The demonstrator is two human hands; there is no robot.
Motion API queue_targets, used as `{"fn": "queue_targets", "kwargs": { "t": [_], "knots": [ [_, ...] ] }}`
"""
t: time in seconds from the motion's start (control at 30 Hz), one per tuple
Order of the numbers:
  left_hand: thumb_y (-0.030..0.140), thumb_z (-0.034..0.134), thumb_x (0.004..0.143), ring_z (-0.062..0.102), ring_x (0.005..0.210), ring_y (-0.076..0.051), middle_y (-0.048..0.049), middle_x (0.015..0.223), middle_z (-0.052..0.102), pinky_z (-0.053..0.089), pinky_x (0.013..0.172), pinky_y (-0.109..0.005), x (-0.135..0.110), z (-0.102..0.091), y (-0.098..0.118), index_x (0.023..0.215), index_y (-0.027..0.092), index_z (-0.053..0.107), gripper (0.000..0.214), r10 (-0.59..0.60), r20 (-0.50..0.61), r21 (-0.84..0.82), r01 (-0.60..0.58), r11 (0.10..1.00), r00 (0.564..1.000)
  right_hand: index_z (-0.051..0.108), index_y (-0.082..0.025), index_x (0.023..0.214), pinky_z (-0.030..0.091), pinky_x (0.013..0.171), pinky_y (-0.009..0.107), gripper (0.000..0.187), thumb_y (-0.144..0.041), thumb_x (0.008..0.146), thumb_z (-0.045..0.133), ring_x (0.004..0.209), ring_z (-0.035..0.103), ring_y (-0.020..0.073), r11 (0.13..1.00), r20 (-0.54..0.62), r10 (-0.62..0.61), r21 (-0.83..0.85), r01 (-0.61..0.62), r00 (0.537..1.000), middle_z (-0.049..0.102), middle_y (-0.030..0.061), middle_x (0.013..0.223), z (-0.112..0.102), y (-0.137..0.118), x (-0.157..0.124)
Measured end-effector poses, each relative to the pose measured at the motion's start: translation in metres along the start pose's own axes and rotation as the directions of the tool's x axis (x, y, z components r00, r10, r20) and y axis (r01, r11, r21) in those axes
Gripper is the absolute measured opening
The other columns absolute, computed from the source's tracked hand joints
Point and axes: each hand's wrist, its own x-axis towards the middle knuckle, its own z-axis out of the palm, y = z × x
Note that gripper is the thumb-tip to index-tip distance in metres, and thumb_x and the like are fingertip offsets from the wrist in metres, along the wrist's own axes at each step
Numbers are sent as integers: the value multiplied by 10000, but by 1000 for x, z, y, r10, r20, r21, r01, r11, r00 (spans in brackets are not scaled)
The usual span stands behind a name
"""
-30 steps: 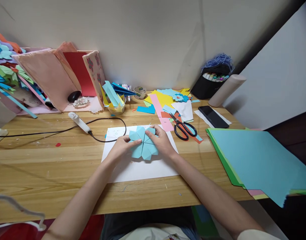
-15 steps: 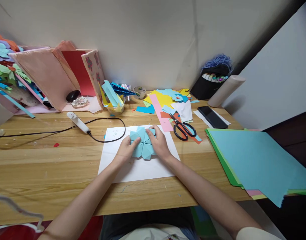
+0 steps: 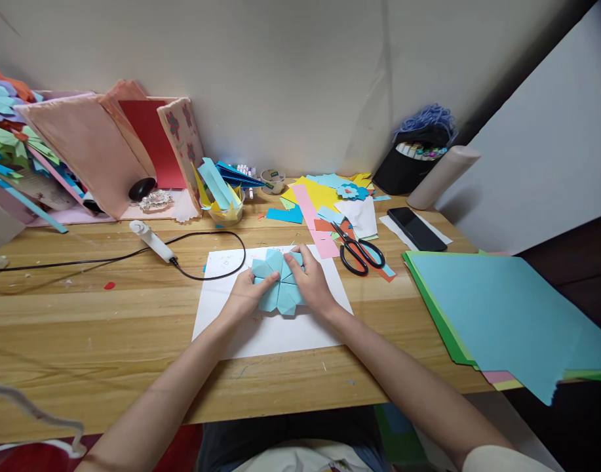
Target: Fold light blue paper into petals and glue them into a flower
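We had the light-blue folded-paper flower (image 3: 286,300) mid-desk, over the plain white paper sheet (image 3: 285,342); couldn't tell whether it touched the sheet. We saw the left hand (image 3: 245,294) grasping its left edge, thumb laid across the front toward the centre, and the right hand (image 3: 316,283) gripping the upper right side, thumb on a petal. Just beyond the right hand, we logged the black-handled metal scissors (image 3: 363,255), spread, on orange and blue scraps, near the long pink paper strip (image 3: 309,215). Left of the flower, the black cable (image 3: 244,244) looped onto the sheet from the white stick-shaped device (image 3: 153,242). Farther right, we noted the black phone (image 3: 418,229) and the blue-topped coloured paper stack (image 3: 497,314), all on the brown wooden desk (image 3: 94,360).
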Motion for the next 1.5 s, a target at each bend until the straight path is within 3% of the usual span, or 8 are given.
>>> {"fn": "queue_targets", "kwargs": {
  "t": [0.27,0.43,0.6,0.77,0.97,1.23,1.5],
  "knots": [
    [465,724,537,621,739,-215,-107,878,684,469,645,-291,3,-3,-2,894,104,648,514,-31,0,-14,31,999,1000,470,-214,823,371,638,233,206,-405,859,402,688,506,131,999,30,-45,-12,46,999,547,-18,779,-1,-3,0],
    [444,722,557,621,787,-224,-119,945,676,473,679,-302,4,-3,-1,926,103,646,508,-56,-5,-43,55,998,998,576,-202,844,394,726,258,259,-379,871,388,836,545,156,995,71,-96,32,94,993,601,20,866,-10,0,9],
    [457,726,539,620,815,-238,-111,946,681,469,711,-313,3,-3,0,909,110,659,512,-60,-30,-16,59,998,998,648,-180,834,431,716,275,229,-352,811,499,818,577,170,987,104,-24,158,7,994,651,50,873,-16,4,16],
    [474,695,566,607,858,-240,-102,961,676,457,728,-303,2,-1,-1,908,111,659,500,-33,-51,-8,33,999,998,674,-162,781,451,695,282,217,-337,777,545,796,597,182,980,16,22,196,-25,1000,676,64,826,-10,2,13],
    [496,671,569,606,726,-216,-76,798,686,455,648,-287,5,-1,-5,801,103,662,457,-13,-116,52,19,998,993,686,-172,805,470,677,285,229,-351,775,546,809,612,188,988,-82,23,155,-10,996,685,65,860,-2,1,6],
    [494,652,595,604,694,-207,-74,786,681,456,610,-279,4,-3,-5,825,102,651,455,22,-123,101,-9,995,992,698,-169,823,469,669,286,237,-346,773,549,819,617,194,991,-58,23,134,-15,998,689,76,873,-3,2,6],
    [423,741,518,620,734,-224,-120,875,683,472,613,-292,0,0,2,891,93,655,505,-63,-85,57,68,996,994,683,-172,817,460,662,272,232,-346,787,533,823,607,178,992,-45,-19,127,25,999,682,68,885,-5,1,6]
  ]
}}
